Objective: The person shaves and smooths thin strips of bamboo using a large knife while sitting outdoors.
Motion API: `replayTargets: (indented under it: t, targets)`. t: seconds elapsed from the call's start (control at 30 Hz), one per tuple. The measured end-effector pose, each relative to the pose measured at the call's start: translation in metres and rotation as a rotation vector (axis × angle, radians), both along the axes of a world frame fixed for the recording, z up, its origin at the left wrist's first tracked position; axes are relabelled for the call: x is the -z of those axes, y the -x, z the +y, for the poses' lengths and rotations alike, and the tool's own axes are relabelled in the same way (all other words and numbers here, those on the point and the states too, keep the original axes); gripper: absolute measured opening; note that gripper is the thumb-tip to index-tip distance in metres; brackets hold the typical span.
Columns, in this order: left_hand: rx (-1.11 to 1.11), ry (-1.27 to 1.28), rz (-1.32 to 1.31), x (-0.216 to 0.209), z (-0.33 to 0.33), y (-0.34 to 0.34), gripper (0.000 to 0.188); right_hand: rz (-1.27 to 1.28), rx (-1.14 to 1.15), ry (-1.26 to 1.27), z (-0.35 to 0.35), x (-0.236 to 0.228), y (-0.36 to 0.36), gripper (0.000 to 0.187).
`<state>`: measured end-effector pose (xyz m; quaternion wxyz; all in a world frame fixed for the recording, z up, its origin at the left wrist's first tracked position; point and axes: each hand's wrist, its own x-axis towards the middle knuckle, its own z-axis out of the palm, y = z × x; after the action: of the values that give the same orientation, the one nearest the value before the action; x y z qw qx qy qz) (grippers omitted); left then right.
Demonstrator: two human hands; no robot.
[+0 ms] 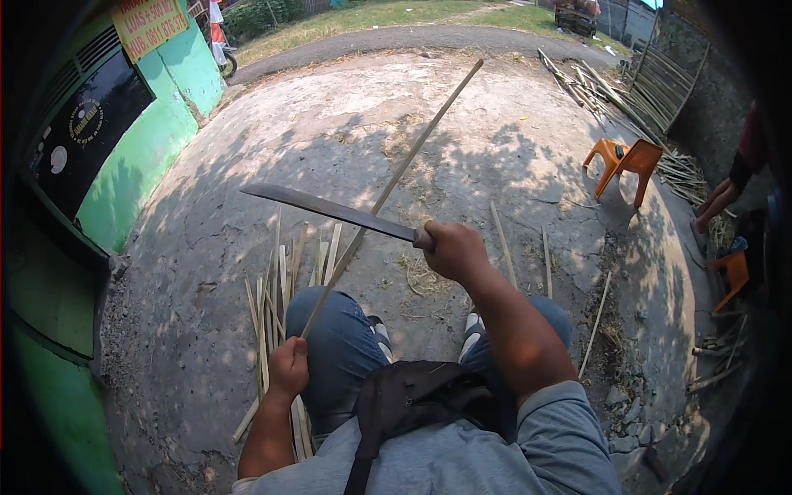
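My right hand [455, 251] is closed round the short handle of a machete [330, 211], its long dark blade pointing left in front of my knees. In my left hand [289, 365], beside my left knee, is the near end of a long thin bamboo strip [404, 165]. The strip slants up and away to the right, and the blade crosses it in the picture; whether they touch I cannot tell. Several pale split bamboo strips [266, 322] lie on the ground to the left of my left leg, partly hidden by it.
Cracked concrete [190, 305] spreads around me. An orange plastic chair [624, 169] stands at the far right, near a pile of bamboo [610, 99]. Single strips [596, 323] lie to my right. A green wall [136, 177] runs along the left. A person's leg [716, 198] shows at the right edge.
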<state>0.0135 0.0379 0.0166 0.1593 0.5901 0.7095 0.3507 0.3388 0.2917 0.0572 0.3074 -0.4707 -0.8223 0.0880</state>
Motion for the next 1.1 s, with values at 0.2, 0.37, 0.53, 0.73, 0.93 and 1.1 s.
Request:
replayTargets:
  t: [0.2,0.37,0.53,0.73,0.93,1.1]
  targets:
    - [0.035,0.02,-0.026,0.004,-0.001,0.009,0.051,0.036,0.017,0.01,-0.012,0.0,-0.011,0.022]
    - [0.079,0.122,-0.292,0.0,-0.014,0.02,0.053,-0.128,-0.166,-0.242,-0.02,-0.019,-0.008,0.015]
    - [0.11,0.197,-0.367,0.004,-0.028,0.022,0.053,-0.033,0.019,-0.063,-0.007,-0.015,-0.021,0.017]
    - [0.037,0.293,-0.528,0.009,-0.047,0.024,0.053,-0.043,-0.107,-0.117,-0.018,-0.007,-0.007,0.022]
    - [0.031,0.267,-0.47,0.016,-0.058,0.025,0.054,-0.12,-0.201,-0.249,-0.008,-0.009,-0.009,0.018]
    - [0.035,0.256,-0.445,0.023,-0.064,0.025,0.053,-0.047,-0.001,-0.106,0.0,-0.01,-0.022,0.02]
